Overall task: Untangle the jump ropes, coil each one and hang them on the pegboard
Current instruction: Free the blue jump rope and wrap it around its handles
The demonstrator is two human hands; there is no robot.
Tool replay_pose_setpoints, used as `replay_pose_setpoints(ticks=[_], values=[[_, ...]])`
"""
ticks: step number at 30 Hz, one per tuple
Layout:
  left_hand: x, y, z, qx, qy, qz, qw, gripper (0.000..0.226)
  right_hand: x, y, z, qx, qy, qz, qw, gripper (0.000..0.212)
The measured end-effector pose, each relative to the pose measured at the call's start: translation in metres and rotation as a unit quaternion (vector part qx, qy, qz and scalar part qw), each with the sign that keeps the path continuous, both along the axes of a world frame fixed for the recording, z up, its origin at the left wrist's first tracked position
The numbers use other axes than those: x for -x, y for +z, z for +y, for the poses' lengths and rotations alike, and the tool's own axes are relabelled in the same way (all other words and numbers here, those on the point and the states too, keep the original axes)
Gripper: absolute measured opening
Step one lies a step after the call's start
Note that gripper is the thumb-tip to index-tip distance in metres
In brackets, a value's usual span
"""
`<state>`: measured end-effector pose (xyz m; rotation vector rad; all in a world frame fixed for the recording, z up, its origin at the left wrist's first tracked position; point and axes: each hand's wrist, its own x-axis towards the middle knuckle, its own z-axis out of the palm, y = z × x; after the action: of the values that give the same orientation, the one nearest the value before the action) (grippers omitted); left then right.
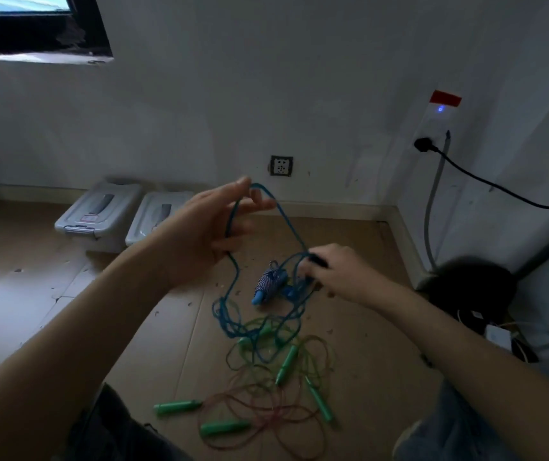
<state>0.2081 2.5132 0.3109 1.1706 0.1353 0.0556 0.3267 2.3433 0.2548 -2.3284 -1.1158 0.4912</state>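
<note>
My left hand [206, 227], fingers spread, carries a loop of the thin blue cord jump rope [286, 221]; my right hand [333, 271] pinches its dark handle. The rest trails mid-floor into the green-handled ropes [286, 361]. I judge that lifting further could cinch that tangle tighter.

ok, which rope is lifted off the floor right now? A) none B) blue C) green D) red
B: the blue rope loops over the left hand and runs down to the right hand, while the green rope and red rope lie on the floor.
</note>
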Motion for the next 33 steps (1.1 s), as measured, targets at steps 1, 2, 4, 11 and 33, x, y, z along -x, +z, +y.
replay_pose_setpoints(ticks=[1, 2, 4, 11, 33], values=[[0.002, 0.002, 0.003, 0.010, 0.026, 0.007, 1.000, 0.026, -0.007, -0.001, -0.005, 0.038, -0.038, -0.012, 0.998, 0.021], [0.003, 0.004, 0.008, 0.029, 0.048, 0.007, 0.998, 0.027, -0.014, -0.001, -0.010, 0.102, -0.056, -0.024, 0.993, 0.018], [0.006, 0.012, 0.020, 0.083, 0.073, -0.023, 0.994, 0.027, -0.020, -0.006, -0.020, 0.239, -0.050, -0.047, 0.969, 0.013], [-0.002, -0.017, 0.022, -0.386, 0.129, 0.233, 0.883, 0.023, -0.006, 0.012, -0.016, -0.096, -0.042, 0.247, 0.963, 0.013], [-0.002, -0.020, 0.023, -0.581, 0.224, -0.010, 0.782, 0.018, -0.034, 0.011, -0.022, -0.118, -0.293, 0.040, 0.948, 0.032]])
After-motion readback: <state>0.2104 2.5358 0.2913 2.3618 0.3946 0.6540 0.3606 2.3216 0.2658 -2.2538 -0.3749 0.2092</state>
